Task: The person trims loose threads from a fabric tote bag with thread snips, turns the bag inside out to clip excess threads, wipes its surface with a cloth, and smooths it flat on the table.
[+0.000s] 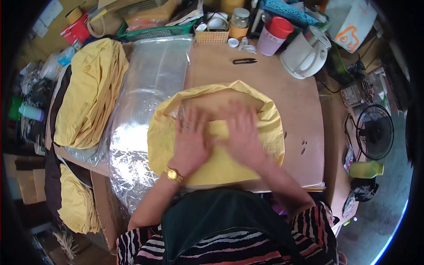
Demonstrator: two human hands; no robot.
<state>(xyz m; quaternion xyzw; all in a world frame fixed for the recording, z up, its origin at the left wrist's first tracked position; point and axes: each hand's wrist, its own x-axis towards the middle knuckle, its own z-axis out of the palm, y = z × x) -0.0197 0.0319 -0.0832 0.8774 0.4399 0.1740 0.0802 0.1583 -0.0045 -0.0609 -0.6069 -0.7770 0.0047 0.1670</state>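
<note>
A yellow fabric piece (216, 168) lies on the brown table in front of me, with a wide opening along its far side that shows the brown surface. Flat on the cloth near the opening rests my left hand (192, 141), fingers stretched forward and slightly blurred; a gold watch is on that wrist. My right hand (242, 132) lies beside it, palm down, its fingers spread and blurred by motion. Neither hand grips anything.
Clear plastic sheets (152, 84) lie left of the cloth, with stacked yellow fabric (90, 92) beyond. Small black snips (244, 61), a pink cup (274, 37) and a white kettle (307, 53) stand or lie toward the back. A fan (374, 131) is at the right.
</note>
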